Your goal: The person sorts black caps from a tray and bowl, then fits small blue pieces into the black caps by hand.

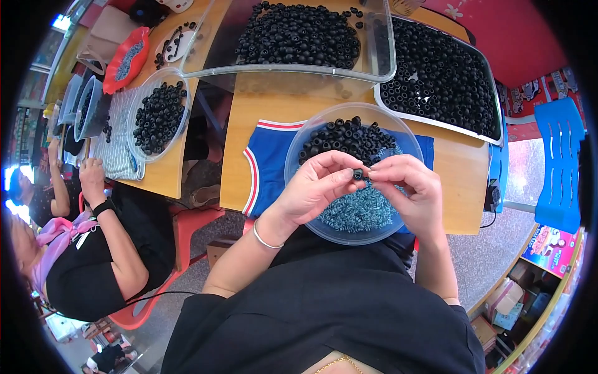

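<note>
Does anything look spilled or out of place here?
Nothing looks plainly damaged. One oddity: a blue garment with striped trim lies under the round bowl, where a mat might be expected. Toward the upper left, a few loose black pieces lie beside the white plate, perhaps strayed.

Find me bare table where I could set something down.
The table is bare right of the clear bowl, between the blue cloth, white tray and right edge; another patch lies between cloth and clear bin. The bin and tray crowd the far side.
</note>
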A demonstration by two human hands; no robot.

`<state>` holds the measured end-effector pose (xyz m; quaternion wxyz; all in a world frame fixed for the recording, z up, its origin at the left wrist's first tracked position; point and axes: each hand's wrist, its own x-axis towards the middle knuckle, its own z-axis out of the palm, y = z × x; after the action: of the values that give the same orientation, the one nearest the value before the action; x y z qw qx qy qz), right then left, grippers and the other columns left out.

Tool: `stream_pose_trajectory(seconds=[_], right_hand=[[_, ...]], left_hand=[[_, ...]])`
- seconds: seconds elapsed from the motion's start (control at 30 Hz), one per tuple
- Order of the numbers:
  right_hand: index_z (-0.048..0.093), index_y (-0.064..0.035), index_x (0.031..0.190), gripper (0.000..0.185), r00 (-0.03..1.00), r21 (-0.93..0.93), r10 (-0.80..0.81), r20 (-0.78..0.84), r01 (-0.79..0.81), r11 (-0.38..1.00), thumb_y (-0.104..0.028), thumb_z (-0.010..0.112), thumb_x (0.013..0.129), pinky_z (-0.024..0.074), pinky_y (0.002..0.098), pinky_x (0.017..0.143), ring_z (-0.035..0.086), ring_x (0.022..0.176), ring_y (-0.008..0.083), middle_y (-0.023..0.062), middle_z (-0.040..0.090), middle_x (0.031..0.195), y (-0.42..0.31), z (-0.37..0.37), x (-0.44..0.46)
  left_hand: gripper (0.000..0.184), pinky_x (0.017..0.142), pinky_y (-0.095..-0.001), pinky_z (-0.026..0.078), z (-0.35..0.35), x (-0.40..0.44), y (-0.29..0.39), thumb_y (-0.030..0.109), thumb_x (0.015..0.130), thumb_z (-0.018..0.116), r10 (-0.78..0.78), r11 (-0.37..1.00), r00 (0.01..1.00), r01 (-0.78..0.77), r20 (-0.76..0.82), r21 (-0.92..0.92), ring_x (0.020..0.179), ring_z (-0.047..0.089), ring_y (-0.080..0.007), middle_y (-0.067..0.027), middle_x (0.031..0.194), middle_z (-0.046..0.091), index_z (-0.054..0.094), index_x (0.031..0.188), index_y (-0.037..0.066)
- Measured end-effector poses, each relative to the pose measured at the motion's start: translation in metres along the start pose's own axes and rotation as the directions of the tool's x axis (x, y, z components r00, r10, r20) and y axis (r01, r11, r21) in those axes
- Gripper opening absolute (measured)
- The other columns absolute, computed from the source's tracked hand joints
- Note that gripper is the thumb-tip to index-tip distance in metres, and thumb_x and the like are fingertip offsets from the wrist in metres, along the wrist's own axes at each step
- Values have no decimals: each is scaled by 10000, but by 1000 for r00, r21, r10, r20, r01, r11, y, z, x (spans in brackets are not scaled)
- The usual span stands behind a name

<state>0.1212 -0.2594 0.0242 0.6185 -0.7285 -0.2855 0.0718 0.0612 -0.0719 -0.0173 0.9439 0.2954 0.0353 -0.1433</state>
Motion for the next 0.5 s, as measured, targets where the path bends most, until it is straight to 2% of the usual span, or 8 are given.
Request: stream_pose_trajectory(seconds=[0.07,0.17,0.27,0.37,0.5], right_hand=[[704,-9,896,209,1000,-36,-22,16,23,999,90,726,714,572,256,700,673,813,166,100,681,894,0,1,-1],[702,-15,893,206,999,-39,34,-23,-35,999,70,741,710,564,258,677,675,787,171,93,682,880,-3,5,-3],[699,-21,884,207,999,-139,-43,-8,42,989,51,757,699,552,259,649,670,752,169,86,682,860,-2,5,-2],[689,-23,858,197,994,-188,-108,-1,106,976,36,770,688,542,262,622,663,733,162,83,681,847,-2,7,0],[680,-28,841,195,991,-210,-131,-14,125,970,25,779,682,535,261,608,657,711,162,79,679,826,-3,9,1]], left_hand=[[154,865,-275,528,-1,0,-2,34,951,544,0,1000,1000,0,-2,1,965,622,-150,-99,1086,637,603,1093,22],[150,863,-282,531,-1,0,-3,25,943,555,-5,1000,1000,5,-4,-27,958,623,-149,-88,1069,638,603,1085,25],[133,838,-267,530,-2,1,-5,21,935,564,11,1000,1000,-11,8,-26,950,620,-145,-106,1093,626,589,1066,28],[149,868,-286,530,-3,1,-5,15,931,571,4,999,1000,-3,4,-45,954,624,-146,-79,1051,638,602,1076,24],[152,857,-276,534,-3,0,-6,16,925,584,2,999,1000,-2,-3,-41,944,627,-140,-73,1035,639,602,1076,24]])
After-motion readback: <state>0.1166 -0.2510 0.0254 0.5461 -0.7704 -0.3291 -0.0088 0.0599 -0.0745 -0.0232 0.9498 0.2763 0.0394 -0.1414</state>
